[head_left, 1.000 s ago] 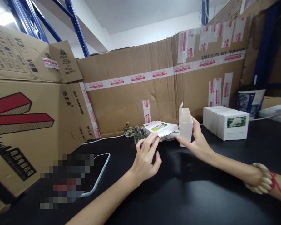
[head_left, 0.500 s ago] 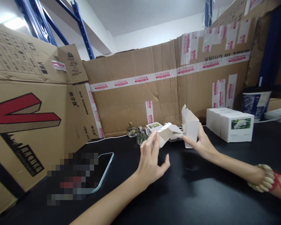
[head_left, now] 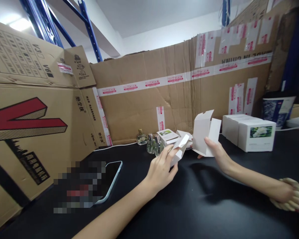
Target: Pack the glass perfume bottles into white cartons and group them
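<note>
My right hand (head_left: 215, 153) grips an open white carton (head_left: 205, 132), tilted, with its top flap up. My left hand (head_left: 161, 169) pinches a small folded white card piece (head_left: 179, 149) lifted off a low stack of flat white cartons (head_left: 167, 136) with a green picture on top. Three small glass bottles (head_left: 151, 143) stand just left of that stack, near the cardboard wall. A bead bracelet sits on my right wrist.
A black table (head_left: 214, 205) carries a phone (head_left: 109, 181) at the left and assembled white boxes (head_left: 254, 134) with a flower picture at the right. Large cardboard boxes (head_left: 35, 126) close the left side, a taped cardboard wall (head_left: 169, 96) the back. A printed cup (head_left: 279, 108) stands far right.
My left hand took a folded white piece from the stack and drew it toward me. My right hand lifted and tilted the open carton.
</note>
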Available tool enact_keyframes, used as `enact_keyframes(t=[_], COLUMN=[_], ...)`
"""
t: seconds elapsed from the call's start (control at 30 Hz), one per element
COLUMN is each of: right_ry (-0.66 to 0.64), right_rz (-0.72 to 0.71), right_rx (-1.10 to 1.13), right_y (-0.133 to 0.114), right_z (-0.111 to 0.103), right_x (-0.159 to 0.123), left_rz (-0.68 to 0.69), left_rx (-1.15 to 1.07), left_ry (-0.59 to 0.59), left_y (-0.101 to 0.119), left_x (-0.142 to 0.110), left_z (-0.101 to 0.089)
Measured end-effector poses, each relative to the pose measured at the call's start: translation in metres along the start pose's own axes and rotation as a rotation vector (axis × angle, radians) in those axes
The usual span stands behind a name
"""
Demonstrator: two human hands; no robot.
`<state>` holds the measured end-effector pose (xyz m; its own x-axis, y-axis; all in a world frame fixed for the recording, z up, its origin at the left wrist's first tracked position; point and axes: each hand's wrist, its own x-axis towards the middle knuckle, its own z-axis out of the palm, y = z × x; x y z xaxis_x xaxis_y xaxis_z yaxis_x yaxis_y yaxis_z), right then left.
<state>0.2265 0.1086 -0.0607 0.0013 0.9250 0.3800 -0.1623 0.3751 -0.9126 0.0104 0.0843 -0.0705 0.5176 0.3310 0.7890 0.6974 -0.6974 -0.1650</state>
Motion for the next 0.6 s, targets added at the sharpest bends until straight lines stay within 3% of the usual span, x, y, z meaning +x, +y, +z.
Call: enact_keyframes(t=[0.17,0.3,0.6], right_ry=[-0.042,-0.027,-0.202], right_rz=[0.056,0.091,0.145], right_rx=[0.174,0.223,0.277], right_y=[-0.0029,-0.0031,-0.005], right_z=[0.0025,0.0024,0.0025], right_x=[-0.0019,-0.0031,-0.0073], left_rz=[0.068,0.111,0.047], left_rx=[0.127,0.151,0.24], left_ry=[0.087,0.064,0.056], left_y=[0.0074,0.0083,0.0063], left_x=[0.001,0.0012,0.0003], left_z=[-0.001,-0.0046,-0.0058])
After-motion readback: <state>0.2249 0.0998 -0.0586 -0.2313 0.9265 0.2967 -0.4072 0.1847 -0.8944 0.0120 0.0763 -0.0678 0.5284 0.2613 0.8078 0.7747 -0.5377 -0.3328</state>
